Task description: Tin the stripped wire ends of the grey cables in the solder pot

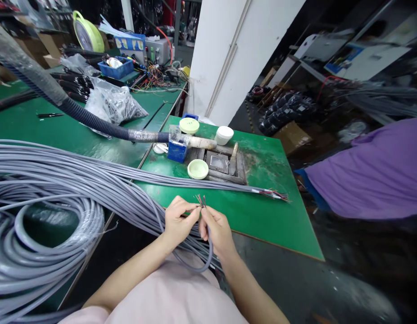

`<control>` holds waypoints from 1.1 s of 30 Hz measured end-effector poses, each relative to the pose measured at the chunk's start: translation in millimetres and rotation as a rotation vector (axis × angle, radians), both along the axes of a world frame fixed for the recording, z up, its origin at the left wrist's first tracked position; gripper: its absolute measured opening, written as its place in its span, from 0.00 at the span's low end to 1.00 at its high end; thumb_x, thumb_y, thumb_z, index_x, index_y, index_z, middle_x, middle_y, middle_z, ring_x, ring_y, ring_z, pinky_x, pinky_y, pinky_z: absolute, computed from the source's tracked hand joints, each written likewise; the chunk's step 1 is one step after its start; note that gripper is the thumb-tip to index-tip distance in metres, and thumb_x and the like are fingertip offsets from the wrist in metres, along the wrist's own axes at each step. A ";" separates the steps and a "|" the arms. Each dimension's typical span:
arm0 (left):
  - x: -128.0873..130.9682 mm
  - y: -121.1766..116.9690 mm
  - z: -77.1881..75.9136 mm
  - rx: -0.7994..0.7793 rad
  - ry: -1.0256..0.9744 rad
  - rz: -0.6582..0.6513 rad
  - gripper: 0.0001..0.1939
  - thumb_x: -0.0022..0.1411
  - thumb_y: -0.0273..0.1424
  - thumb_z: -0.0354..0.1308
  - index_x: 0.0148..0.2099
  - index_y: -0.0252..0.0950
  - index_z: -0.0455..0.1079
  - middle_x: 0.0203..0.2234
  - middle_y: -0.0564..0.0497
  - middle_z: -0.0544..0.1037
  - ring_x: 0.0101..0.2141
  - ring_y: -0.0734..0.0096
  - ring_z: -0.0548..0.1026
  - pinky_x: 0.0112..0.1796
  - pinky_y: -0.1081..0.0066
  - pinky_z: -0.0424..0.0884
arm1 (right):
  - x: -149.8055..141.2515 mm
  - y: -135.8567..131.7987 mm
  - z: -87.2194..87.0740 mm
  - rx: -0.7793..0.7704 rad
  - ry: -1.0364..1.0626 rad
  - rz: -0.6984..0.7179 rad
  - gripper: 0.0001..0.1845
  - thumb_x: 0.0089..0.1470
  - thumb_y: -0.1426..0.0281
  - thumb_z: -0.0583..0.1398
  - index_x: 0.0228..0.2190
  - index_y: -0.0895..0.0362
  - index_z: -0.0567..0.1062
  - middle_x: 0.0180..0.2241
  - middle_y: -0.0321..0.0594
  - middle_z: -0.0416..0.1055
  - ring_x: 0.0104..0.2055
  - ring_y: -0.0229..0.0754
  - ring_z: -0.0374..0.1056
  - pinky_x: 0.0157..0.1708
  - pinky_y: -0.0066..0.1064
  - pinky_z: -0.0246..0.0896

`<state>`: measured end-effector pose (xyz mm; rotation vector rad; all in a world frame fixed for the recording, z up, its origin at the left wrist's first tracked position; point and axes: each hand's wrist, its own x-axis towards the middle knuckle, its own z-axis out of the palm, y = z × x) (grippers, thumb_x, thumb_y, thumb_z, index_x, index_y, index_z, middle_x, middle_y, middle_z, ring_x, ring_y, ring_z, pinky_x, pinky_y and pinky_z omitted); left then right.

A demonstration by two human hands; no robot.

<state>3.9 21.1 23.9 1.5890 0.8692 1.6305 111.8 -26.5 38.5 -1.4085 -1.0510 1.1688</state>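
Observation:
My right hand is closed on the end of a grey cable, which loops down toward my lap. Thin coloured wires fan upward from that stripped end. Beside it, my left hand pinches with thumb and forefinger at the same wires. Both hands meet just in front of the green table's near edge. Beyond them a bundle of grey cables runs across the table, its stripped ends showing red and dark wires at the right.
Past the bundle sits a square metal solder pot in a dirty frame. Around it stand a pale green lid, a white tub and a blue box under a ribbed hose. Coiled cable fills the left. A person's purple sleeve is at the right.

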 end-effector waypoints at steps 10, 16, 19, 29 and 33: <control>3.6 -5.4 -5.0 0.043 -0.032 -0.067 0.10 0.56 0.26 0.60 0.23 0.36 0.66 0.15 0.57 0.67 0.21 0.77 0.63 0.28 0.73 0.62 | 1.3 8.0 -5.9 0.180 0.048 -0.150 0.12 0.54 0.62 0.60 0.28 0.57 0.79 0.16 0.31 0.61 0.19 0.32 0.58 0.22 0.26 0.55; 7.7 -5.8 1.4 -0.403 -0.366 -0.325 0.13 0.56 0.35 0.62 0.24 0.35 0.66 0.19 0.54 0.69 0.24 0.75 0.67 0.27 0.73 0.64 | 13.1 9.0 6.1 0.464 -0.143 -0.129 0.07 0.52 0.72 0.61 0.29 0.52 0.81 0.24 0.36 0.71 0.28 0.36 0.66 0.27 0.29 0.61; 4.7 -2.0 3.1 -0.324 -0.322 -0.273 0.11 0.55 0.35 0.63 0.25 0.35 0.69 0.20 0.54 0.69 0.25 0.74 0.67 0.30 0.72 0.64 | 20.7 10.2 19.6 0.564 -0.334 -0.085 0.10 0.49 0.76 0.63 0.31 0.50 0.81 0.29 0.37 0.75 0.30 0.37 0.68 0.29 0.29 0.63; 16.2 0.6 -0.2 -0.667 -0.524 -0.397 0.19 0.48 0.45 0.66 0.27 0.34 0.68 0.21 0.54 0.70 0.24 0.77 0.66 0.29 0.73 0.65 | 15.9 26.9 24.7 0.525 -0.332 -0.148 0.04 0.50 0.72 0.63 0.24 0.53 0.76 0.26 0.38 0.73 0.30 0.40 0.69 0.31 0.33 0.66; 22.0 -0.4 3.0 -0.778 -0.657 -0.414 0.20 0.43 0.44 0.68 0.26 0.34 0.66 0.20 0.56 0.69 0.23 0.79 0.65 0.30 0.74 0.65 | 15.9 29.6 28.8 0.466 -0.402 -0.126 0.09 0.50 0.70 0.63 0.20 0.55 0.74 0.25 0.37 0.71 0.30 0.39 0.69 0.30 0.31 0.65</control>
